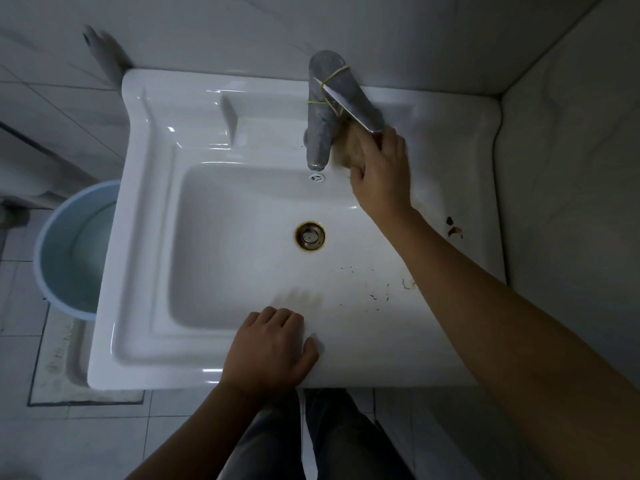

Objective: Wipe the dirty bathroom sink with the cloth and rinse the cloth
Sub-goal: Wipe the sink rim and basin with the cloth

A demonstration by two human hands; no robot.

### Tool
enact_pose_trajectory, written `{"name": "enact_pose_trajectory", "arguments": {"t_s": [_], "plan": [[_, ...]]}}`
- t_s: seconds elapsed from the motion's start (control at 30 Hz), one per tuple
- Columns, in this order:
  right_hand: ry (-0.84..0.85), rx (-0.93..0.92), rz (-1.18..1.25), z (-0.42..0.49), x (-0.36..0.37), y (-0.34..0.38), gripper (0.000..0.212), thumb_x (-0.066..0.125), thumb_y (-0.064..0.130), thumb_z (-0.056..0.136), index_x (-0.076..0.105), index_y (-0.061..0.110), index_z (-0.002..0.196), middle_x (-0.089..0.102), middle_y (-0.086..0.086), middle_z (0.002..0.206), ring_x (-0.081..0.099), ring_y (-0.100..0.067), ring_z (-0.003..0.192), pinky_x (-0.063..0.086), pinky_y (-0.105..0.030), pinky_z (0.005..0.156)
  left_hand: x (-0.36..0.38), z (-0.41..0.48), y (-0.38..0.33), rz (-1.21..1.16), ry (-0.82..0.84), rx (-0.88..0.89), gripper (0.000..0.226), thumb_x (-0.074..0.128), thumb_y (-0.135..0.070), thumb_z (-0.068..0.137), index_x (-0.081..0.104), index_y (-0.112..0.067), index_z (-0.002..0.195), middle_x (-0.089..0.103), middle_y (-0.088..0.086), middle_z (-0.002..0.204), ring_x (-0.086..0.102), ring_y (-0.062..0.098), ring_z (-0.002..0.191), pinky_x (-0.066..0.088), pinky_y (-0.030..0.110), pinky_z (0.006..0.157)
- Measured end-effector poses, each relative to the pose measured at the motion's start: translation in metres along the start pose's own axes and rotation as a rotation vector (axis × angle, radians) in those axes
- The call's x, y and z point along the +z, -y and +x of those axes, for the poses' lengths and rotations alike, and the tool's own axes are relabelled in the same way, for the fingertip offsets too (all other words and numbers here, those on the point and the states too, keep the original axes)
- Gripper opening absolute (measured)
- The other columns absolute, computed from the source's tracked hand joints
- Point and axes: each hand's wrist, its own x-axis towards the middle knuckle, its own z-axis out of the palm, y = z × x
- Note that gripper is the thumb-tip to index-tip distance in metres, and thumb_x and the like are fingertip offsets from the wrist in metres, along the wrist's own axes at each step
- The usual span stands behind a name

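Observation:
A white ceramic sink fills the middle of the view, with a rust-ringed drain in its basin. My right hand presses a brownish cloth on the sink's back ledge, just right of the grey faucet and under its lever. My left hand rests on the sink's front rim with fingers curled over the edge, holding nothing. A brownish smear lies just beyond its fingers. Dark specks dot the front right of the basin, and dark stains mark the right ledge.
A light blue bucket stands on the tiled floor left of the sink. Tiled walls close in behind and on the right. A yellow rubber band wraps the faucet. My legs show under the front rim.

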Motion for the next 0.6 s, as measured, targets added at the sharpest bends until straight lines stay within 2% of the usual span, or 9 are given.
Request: {"name": "enact_pose_trajectory", "arguments": {"t_s": [0.07,0.27,0.4,0.53,0.6], "plan": [[0.029,-0.004,0.007,0.004,0.002,-0.008,0.064,0.072,0.027,0.085,0.047,0.02,0.144,0.044,-0.014,0.147,0.042,-0.036,0.134,0.044,-0.044,0.109,0.0,0.0,0.0,0.0,0.001,-0.006,0.042,0.041,-0.056,0.093,0.066,-0.022,0.089,0.067,-0.005,0.084,0.059,0.016,0.074,0.051,0.033,0.07],[0.096,-0.012,-0.043,0.018,0.007,-0.005,0.067,0.071,0.026,0.087,0.043,0.019,0.146,0.047,-0.017,0.143,0.045,-0.036,0.13,0.044,-0.044,0.107,0.001,0.0,0.001,0.0,0.014,-0.012,0.043,0.041,-0.057,0.094,0.066,-0.023,0.091,0.067,-0.006,0.085,0.058,0.015,0.075,0.052,0.034,0.071],[0.165,-0.01,-0.043,0.02,-0.005,-0.006,0.065,0.074,0.023,0.084,0.046,0.023,0.143,0.045,-0.014,0.14,0.045,-0.034,0.128,0.047,-0.04,0.101,0.001,0.0,0.001,0.003,0.02,-0.008,0.046,0.038,-0.057,0.094,0.067,-0.022,0.093,0.068,-0.004,0.086,0.06,0.015,0.076,0.053,0.034,0.071],[0.258,0.016,0.116,-0.017,-0.022,-0.017,0.064,0.074,0.012,0.079,0.05,0.025,0.138,0.048,-0.012,0.129,0.052,-0.031,0.116,0.053,-0.041,0.093,0.001,-0.002,0.002,0.002,0.036,-0.004,0.048,0.036,-0.06,0.095,0.066,-0.023,0.093,0.067,-0.005,0.086,0.059,0.014,0.076,0.051,0.032,0.072],[0.327,0.077,0.218,-0.055,-0.036,-0.032,0.065,0.073,0.007,0.08,0.052,0.026,0.139,0.05,-0.009,0.125,0.055,-0.027,0.111,0.053,-0.035,0.092,0.001,-0.002,0.001,0.005,0.045,-0.004,0.049,0.036,-0.06,0.094,0.066,-0.022,0.092,0.067,-0.004,0.086,0.059,0.016,0.076,0.052,0.034,0.072]]}}
